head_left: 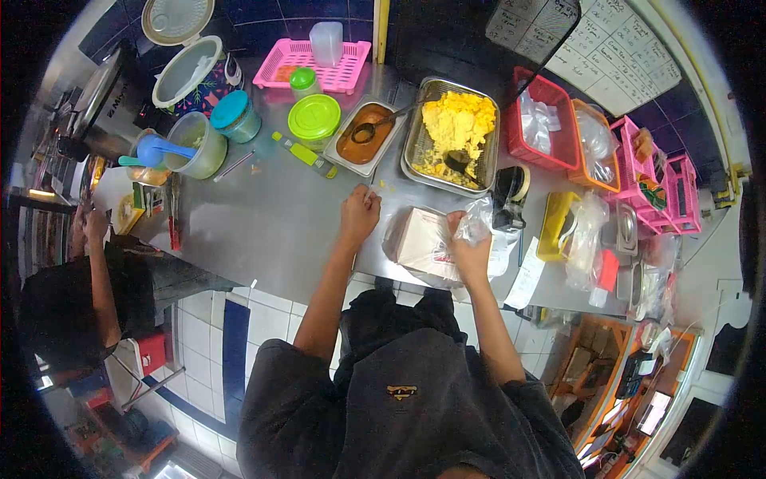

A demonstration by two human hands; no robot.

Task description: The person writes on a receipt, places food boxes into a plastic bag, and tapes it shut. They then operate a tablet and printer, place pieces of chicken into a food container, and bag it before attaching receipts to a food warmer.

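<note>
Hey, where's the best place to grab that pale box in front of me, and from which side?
I'd take the pale box by its left edge, coming from the left with the left hand. That fairly straight edge faces it, while the right hand holds bunched clear plastic at the box's right.

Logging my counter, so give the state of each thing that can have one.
Left hand: loosely curled
Right hand: gripping clear plastic
Box: seemingly bagged, apparently closed
Sauce pan: uncovered, ladle inside
Yellow food tray: uncovered, utensil inside
Large green-lidded tub: closed
Teal-lidded jar: closed
Patterned bucket: open, lid raised
Translucent bucket: uncovered
</note>
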